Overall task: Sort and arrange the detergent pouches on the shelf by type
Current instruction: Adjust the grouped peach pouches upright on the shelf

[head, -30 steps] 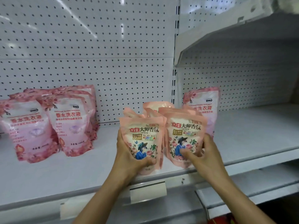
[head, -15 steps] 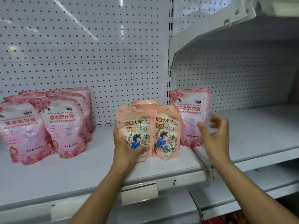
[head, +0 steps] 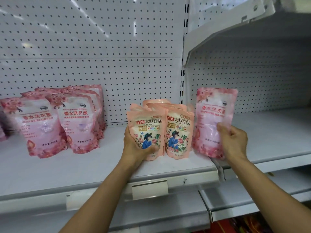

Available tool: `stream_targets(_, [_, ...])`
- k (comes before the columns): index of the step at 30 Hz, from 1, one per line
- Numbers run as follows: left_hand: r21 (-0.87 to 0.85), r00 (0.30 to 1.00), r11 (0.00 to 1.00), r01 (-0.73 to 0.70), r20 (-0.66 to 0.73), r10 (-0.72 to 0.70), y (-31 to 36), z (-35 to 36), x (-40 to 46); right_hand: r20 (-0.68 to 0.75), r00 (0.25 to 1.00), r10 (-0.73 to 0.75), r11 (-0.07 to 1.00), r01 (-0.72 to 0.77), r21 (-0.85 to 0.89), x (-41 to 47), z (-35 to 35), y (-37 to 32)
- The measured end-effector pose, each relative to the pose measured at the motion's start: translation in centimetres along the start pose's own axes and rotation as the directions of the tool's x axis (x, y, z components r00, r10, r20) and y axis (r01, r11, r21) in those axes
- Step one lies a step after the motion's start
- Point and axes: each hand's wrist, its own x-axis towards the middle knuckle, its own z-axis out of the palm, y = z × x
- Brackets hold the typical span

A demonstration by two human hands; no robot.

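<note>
R hand (head: 234,142) grips a pink pouch (head: 214,118) at its lower right side, thumb on the front, fingers curled behind; pouch is upright, blurred, at the join between the two shelf bays, just R of the peach pouches. Can't tell whether its base rests on the shelf or is lifted off. L hand (head: 137,148) holds the front-left peach pouch (head: 146,130) from its left side & bottom, thumb across the lower front, fingers wrapped behind. That pouch stands upright on the shelf (head: 84,167), touching a 2nd peach pouch (head: 179,132) on its R w/ the same print (figure in blue, roses). More peach pouches (head: 156,105) are packed behind these two, only tops showing.

Well to the L on the same shelf: a group of pink pouches (head: 57,121), same type as the one in the R hand, two in front, others stacked behind, leaning slightly. White pegboard (head: 92,47) backs the shelf. A blank label holder (head: 150,189) sits on the shelf's front edge below the L wrist. The R bay shelf (head: 276,132) sits a bit lower.
</note>
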Motion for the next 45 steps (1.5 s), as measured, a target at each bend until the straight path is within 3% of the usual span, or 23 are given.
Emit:
stream_targets(3, [-0.002, 0.995, 0.999, 0.051, 0.088, -0.051, 0.6, -1.2, -0.4, -0.156, 0.988, -0.014, 0.991, 0.035, 0.129, -2.2, -1.5, -1.2])
stream_targets(6, [0.103, 0.987, 0.991, 0.084, 0.128, -0.097, 2.4, -2.9, -2.0, -0.292, 0.956, -0.028, 0.953, 0.113, 0.281, -5.1, -2.0, -3.5])
stream_targets(9, [0.159, 0.996, 0.987, -0.005, 0.088, -0.009, 3.3, -4.9, -3.4, -0.318, 0.946, -0.061, 0.903, 0.188, 0.386, -8.4, -1.1, -6.5])
stream_targets(12, [0.102, 0.99, 0.985, -0.141, 0.017, 0.14, 4.3, -7.8, -5.3, -0.219, 0.958, -0.184, 0.851, 0.267, 0.451, -12.4, 1.5, -9.5])
stream_targets(16, [-0.076, 0.976, 0.973, -0.217, 0.017, 0.219, 6.2, -12.4, -6.9, 0.022, 0.938, -0.347, 0.852, 0.305, 0.425, -17.2, 7.7, -12.1])
stream_targets(19, [-0.189, 0.975, 0.957, -0.22, -0.009, 0.222, 8.0, -16.2, -7.1, 0.238, 0.909, -0.343, 0.884, 0.227, 0.408, -20.0, 13.8, -12.4])
stream_targets(24, [-0.281, 0.964, 0.945, -0.166, -0.248, 0.095, 10.0, -23.9, -3.9, 0.575, 0.786, -0.226, 0.934, 0.007, 0.357, -22.9, 22.5, -12.7])
stream_targets(29, [-0.282, 0.95, 0.955, -0.097, -0.311, 0.005, 9.8, -28.5, 0.9, 0.582, 0.791, -0.188, 0.949, -0.006, 0.314, -23.0, 28.6, -13.1])
stream_targets(33, [-0.288, 0.959, 0.958, 0.006, -0.268, -0.087, 8.1, -30.1, 3.9, 0.62, 0.776, -0.117, 0.993, 0.077, 0.091, -22.0, 32.0, -12.1])
stream_targets(38, [-0.291, 0.945, 0.957, 0.01, -0.311, -0.105, 6.1, -31.0, 5.0, 0.705, 0.709, -0.017, 0.981, 0.147, -0.123, -22.6, 32.9, -11.3])
stream_targets(42, [-0.247, 0.928, 0.967, -0.068, -0.372, -0.03, 6.1, -31.0, 5.5, 0.679, 0.734, -0.025, 0.947, 0.235, -0.219, -23.7, 33.9, -10.6])
stream_targets(45, [-0.056, 0.898, 0.978, -0.202, -0.408, 0.162, 6.1, -31.8, 5.5, 0.664, 0.746, -0.044, 0.939, 0.258, -0.229, -24.2, 34.4, -10.5])
